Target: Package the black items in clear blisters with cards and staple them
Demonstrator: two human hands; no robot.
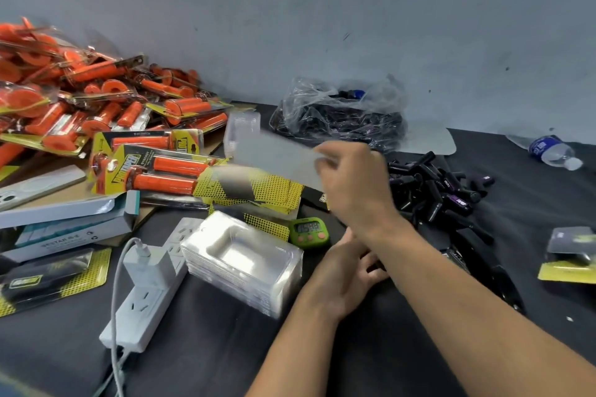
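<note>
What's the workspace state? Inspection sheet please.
Surface: dark cloth table, crowded.
Job's things: loose black items right of centre; more in plastic bag behind; clear blister stack front centre; yellow cards beyond it.
Clutter: orange packaged grips piled left; green timer; water bottle far right; boxes left.
Hands: right hand pinches a blurred pale sheet above the cards; left hand rests on cloth under right forearm, grip unclear.
Cables: white power strip with charger plugged in, cable trailing toward front edge.
Surroundings: scuffed grey wall.
</note>
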